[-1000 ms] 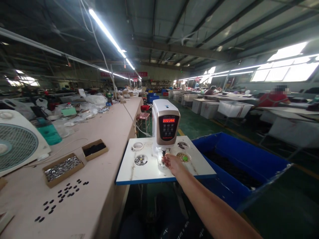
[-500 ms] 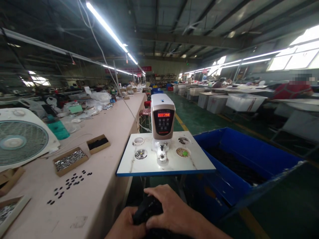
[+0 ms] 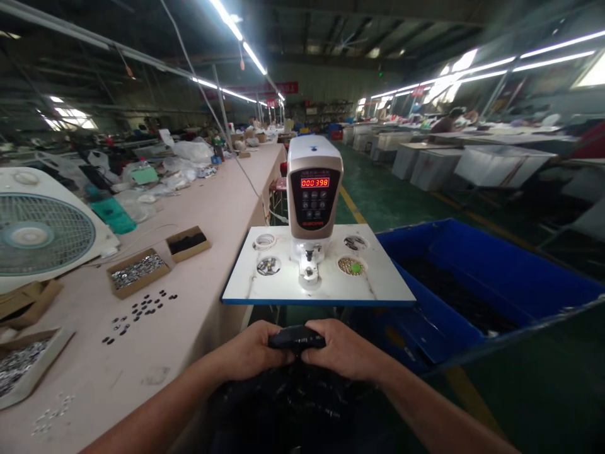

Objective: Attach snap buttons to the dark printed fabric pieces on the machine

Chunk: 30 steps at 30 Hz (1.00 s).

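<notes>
My left hand [image 3: 250,352] and my right hand [image 3: 347,352] grip the two ends of a folded black fabric band [image 3: 297,338] with small white lettering. Thumbs press from below and the fingers curl behind it, partly hidden. Beneath the band, more black material [image 3: 278,410] lies in a dark heap near my body; its shape is hard to make out. Just beyond my hands stands a white press machine [image 3: 314,189] reading 000398. Its small white table [image 3: 387,287] has round wells holding metal parts, and a green dot sits in the right front well.
On the left, a long table [image 3: 227,208] bears a box fan [image 3: 38,233], a cardboard box of metal pieces [image 3: 139,274], a box of black pieces [image 3: 189,243] and scattered black discs [image 3: 142,309]. At right stands a blue bin [image 3: 534,265] with dark contents.
My hands have moved apart to either side of the black band, which is now held level between them. The view has tilted down and come nearer the machine.
</notes>
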{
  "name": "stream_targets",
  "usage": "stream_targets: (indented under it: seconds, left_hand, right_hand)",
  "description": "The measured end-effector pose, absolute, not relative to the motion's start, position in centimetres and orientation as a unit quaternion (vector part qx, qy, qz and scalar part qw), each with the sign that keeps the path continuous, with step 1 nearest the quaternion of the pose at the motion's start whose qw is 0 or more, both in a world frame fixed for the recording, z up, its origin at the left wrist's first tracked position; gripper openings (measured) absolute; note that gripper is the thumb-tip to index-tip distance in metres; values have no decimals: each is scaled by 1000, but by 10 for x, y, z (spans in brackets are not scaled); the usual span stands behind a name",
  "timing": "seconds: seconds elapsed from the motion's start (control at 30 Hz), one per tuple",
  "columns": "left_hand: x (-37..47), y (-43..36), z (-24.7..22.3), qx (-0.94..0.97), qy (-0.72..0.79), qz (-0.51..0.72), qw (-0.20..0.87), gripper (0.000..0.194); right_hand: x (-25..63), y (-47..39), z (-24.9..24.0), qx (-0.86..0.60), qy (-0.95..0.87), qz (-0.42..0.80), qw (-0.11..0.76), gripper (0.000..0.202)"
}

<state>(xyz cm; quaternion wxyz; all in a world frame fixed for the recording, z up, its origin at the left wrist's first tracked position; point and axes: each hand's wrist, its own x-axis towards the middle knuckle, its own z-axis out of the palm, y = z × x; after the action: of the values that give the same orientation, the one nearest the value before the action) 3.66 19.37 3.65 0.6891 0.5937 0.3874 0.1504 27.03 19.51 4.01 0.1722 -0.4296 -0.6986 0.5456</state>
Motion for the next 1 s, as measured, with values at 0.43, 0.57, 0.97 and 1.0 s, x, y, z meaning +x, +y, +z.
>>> stream_targets:
  seconds: [0.43, 0.57, 0.97, 1.0]
  left_hand:
    - [64, 234, 1, 467, 452, 209, 731, 26]
    - [72, 249, -6, 459, 454, 232, 727, 24]
    - [93, 314, -5, 468, 476, 260, 698, 27]
    - [95, 322, -6, 472, 484, 264, 688, 26]
  right_hand:
    - [279, 228, 1, -506, -613, 551, 254, 33]
    - [283, 241, -6, -523, -630, 512, 262, 33]
    - [296, 304, -10, -535, -625, 504, 265, 33]
    - [296, 311, -10, -551, -630, 477, 267, 34]
